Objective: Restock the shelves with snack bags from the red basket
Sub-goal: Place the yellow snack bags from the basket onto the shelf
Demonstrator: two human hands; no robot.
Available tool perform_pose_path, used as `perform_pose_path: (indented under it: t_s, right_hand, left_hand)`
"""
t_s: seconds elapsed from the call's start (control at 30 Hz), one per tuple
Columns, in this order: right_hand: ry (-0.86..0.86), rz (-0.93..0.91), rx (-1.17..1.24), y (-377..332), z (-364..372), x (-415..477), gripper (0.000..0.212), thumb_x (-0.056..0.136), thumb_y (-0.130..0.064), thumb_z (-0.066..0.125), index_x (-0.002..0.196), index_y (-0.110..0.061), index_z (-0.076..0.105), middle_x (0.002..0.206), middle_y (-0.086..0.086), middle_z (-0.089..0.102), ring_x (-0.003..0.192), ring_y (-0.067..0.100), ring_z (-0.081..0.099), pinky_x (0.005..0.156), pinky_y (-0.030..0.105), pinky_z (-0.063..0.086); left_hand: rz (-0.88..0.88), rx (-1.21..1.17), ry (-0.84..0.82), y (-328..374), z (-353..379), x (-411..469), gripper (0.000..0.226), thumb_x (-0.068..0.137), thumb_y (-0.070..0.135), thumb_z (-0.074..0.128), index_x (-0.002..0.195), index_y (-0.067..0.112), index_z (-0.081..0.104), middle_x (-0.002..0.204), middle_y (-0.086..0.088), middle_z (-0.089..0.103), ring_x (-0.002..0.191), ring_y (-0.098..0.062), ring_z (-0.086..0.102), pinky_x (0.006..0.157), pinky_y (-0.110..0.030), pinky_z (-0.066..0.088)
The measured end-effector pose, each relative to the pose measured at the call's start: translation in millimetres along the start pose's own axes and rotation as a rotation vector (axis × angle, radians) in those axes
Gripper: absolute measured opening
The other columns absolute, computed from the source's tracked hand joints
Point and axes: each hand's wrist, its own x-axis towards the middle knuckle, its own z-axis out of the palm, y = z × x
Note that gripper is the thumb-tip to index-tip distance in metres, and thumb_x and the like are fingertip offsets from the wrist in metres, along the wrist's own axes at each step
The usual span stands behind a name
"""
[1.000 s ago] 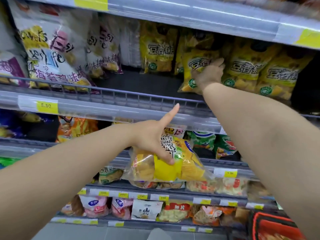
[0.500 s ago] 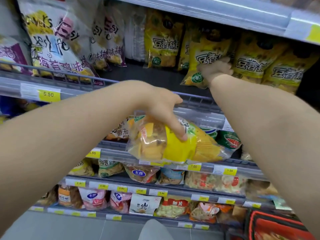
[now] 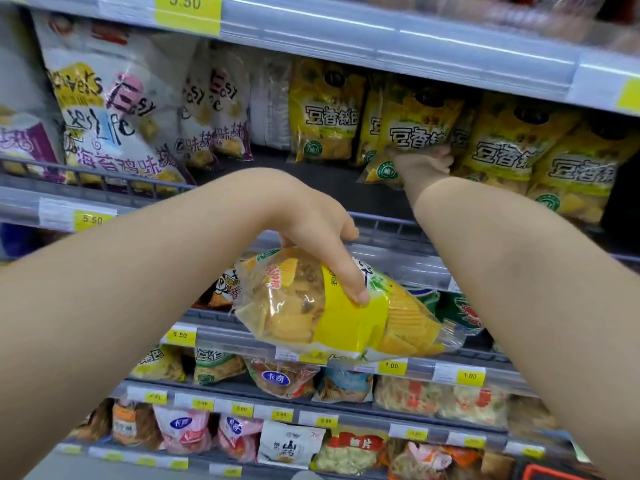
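Up comes the left hand [image 3: 311, 237] again. A second ago its forefinger stuck out straight, and now the whole hand has rolled over the top of the chip bag [image 3: 332, 323] and lifted it closer to the shelf [image 3: 329, 181]. The right hand [image 3: 424, 166] has stayed put, planted on the standing bag [image 3: 412, 133] further back.

So where are we? The left fingers [image 3: 349, 282] curl down over the chip bag and grip it from above. The bag hangs tilted in mid-air, in front of the lower shelves and just below the front rail [image 3: 381, 223], not yet on the shelf. The right hand rests against the lower part of the standing bag. From behind I cannot tell whether it pinches the pack or merely presses it back.

This looks like the placing step, with one bag in hand and a slot being readied. There is a bare dark gap on the shelf, left of the standing bag and right of the next yellow pack [image 3: 322, 116] — a likely home for it.

The next move calls for lifting the bag clear over the rail, turning it upright and sliding it in while the right hand keeps the neighbours from toppling. The red basket [image 3: 550, 474] just peeks in at the bottom right corner — what is left in it is out of sight.
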Motion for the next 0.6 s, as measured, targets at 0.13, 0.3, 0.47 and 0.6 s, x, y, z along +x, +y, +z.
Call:
perform_pose_path:
  t_s: [0.13,0.3,0.47,0.6]
  right_hand:
    - [-0.092,-0.031,-0.039,3,-10,-19,0.121,0.070,-0.068,0.067,0.149,0.001,0.006,0.151,0.018,0.023,0.137,0.033,0.030,0.108,0.038,0.030]
    - [-0.120,-0.206,-0.116,23,-56,-64,0.056,0.089,-0.046,0.055,0.126,-0.005,0.050,0.126,0.014,0.056,0.113,0.033,0.054,0.090,0.036,0.045]
    - [-0.117,-0.269,0.005,65,-101,-141,0.032,0.089,-0.040,0.055,0.072,-0.014,0.055,0.071,0.003,0.057,0.071,0.024,0.056,0.069,0.031,0.042]
    - [-0.196,-0.251,0.076,83,-118,-209,0.036,0.087,-0.049,0.057,0.068,-0.019,0.047,0.070,-0.002,0.051,0.069,0.017,0.050,0.070,0.032,0.041]
  left_hand:
    - [-0.020,-0.066,0.004,-3,5,-3,0.121,0.051,0.073,0.074,0.151,0.032,0.020,0.131,0.014,0.044,0.117,-0.015,0.053,0.100,-0.039,0.047]
    - [-0.085,-0.289,0.025,-6,25,-26,0.129,0.040,0.073,0.076,0.149,0.044,0.013,0.157,0.008,0.019,0.125,-0.021,0.045,0.103,-0.044,0.044]
    - [-0.239,-0.582,0.056,1,49,-60,0.123,0.040,0.069,0.076,0.145,0.023,0.030,0.148,0.001,0.037,0.121,-0.025,0.048,0.098,-0.046,0.041]
    - [-0.343,-0.801,0.122,12,69,-81,0.105,0.055,0.062,0.081,0.139,0.016,0.038,0.135,-0.007,0.054,0.117,-0.028,0.053,0.093,-0.047,0.043]
